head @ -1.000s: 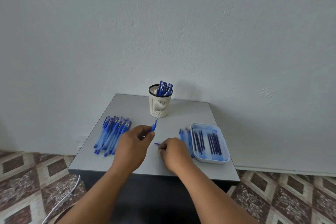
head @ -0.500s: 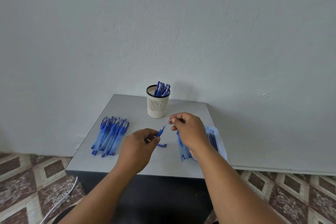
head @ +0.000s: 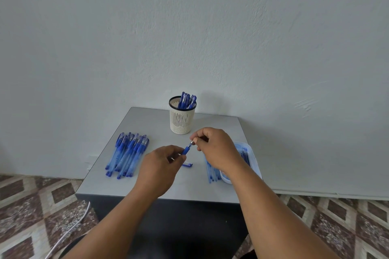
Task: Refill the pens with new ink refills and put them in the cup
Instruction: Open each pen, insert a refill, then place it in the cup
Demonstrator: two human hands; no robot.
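My left hand [head: 161,169] grips a blue pen [head: 186,150] by its barrel, tip pointing up and to the right. My right hand [head: 216,148] pinches the pen's metal tip end between thumb and fingers. A blue pen cap [head: 187,164] lies on the table just below the pen. A row of several blue pens [head: 127,155] lies at the left of the grey table [head: 189,189]. The cream mesh cup [head: 182,119] stands at the back middle with several pens in it. The white tray of refills [head: 250,157] sits at the right, partly hidden by my right forearm.
A few loose blue refills [head: 211,171] lie beside the tray's left side. A white wall rises right behind the table. A white cable [head: 71,229] trails over the patterned tile floor at the lower left.
My right hand rose from the table surface near the tray to the pen's tip. My left hand shifted slightly right with the pen. The cap now lies uncovered on the table.
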